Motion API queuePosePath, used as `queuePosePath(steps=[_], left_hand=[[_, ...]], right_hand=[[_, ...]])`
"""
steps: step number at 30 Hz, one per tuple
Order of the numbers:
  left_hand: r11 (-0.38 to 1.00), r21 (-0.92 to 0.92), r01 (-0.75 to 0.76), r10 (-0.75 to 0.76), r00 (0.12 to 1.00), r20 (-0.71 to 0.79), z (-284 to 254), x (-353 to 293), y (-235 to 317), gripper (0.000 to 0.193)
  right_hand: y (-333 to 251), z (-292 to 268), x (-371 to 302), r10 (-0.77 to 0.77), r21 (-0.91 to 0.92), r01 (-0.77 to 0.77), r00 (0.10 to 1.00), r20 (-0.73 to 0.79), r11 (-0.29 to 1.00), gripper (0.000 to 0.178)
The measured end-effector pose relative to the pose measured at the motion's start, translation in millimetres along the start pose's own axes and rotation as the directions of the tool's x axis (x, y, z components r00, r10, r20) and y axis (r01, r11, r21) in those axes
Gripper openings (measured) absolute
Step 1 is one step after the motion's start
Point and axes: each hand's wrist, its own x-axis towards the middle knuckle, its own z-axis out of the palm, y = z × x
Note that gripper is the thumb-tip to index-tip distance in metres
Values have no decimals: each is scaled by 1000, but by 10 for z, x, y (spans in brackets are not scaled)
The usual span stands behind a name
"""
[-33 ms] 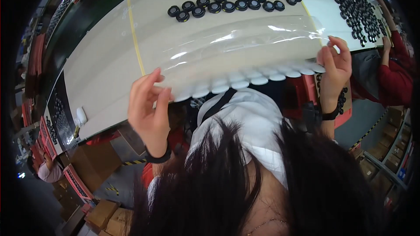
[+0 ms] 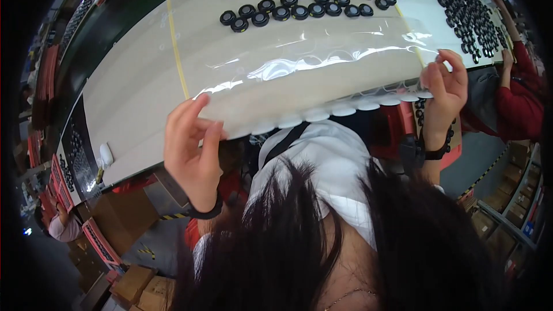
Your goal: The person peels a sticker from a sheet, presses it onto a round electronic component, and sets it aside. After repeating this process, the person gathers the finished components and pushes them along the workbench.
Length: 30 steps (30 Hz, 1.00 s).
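A long clear plastic sheet (image 2: 311, 60) stretches between my two hands above the work table, its surface glinting. White rounded shapes (image 2: 317, 116) show in a scalloped row along its near edge; I cannot tell whether they are part of it. My left hand (image 2: 194, 152) has its fingers and thumb closed around the sheet's left end. At the other end, my right hand (image 2: 446, 83) pinches the sheet between thumb and fingers. Beyond the sheet, many round black parts with grey centres (image 2: 299, 12) lie in rows on the table (image 2: 129, 86).
Yellow tape lines (image 2: 177, 52) cross the table. More black round parts (image 2: 461, 14) cover its right end, beside a co-worker's red sleeve (image 2: 518, 89). A small white object (image 2: 106, 154) rests near the left front edge. Cardboard boxes (image 2: 132, 282) stand at lower left.
The sheet has tilted and shifted slightly, with stronger reflections. Fewer white rounded shapes show at its near edge. My left hand moved slightly left, my right hand slightly right.
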Motion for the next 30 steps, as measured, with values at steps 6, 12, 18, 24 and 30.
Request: queuePosePath(steps=[6, 12, 18, 24, 30], left_hand=[[1000, 7, 23, -24, 992, 124, 4, 360, 100, 46], [990, 130, 49, -100, 902, 420, 268, 1040, -419, 45], [777, 443, -448, 94, 778, 622, 484, 1369, -608, 48], [619, 549, -562, 39, 720, 693, 754, 1544, -860, 49], [654, 551, -519, 71, 766, 638, 827, 1557, -940, 45]], right_hand=[[-131, 160, 337, -207, 17, 208, 977, -54, 978, 24], [581, 158, 850, -166, -497, 133, 986, -24, 857, 22], [719, 655, 841, -9, -417, 140, 954, 301, 898, 15], [777, 1059, 825, 120, -306, 131, 725, 679, 943, 12], [879, 1129, 800, 186, -272, 52, 609, 771, 961, 12]])
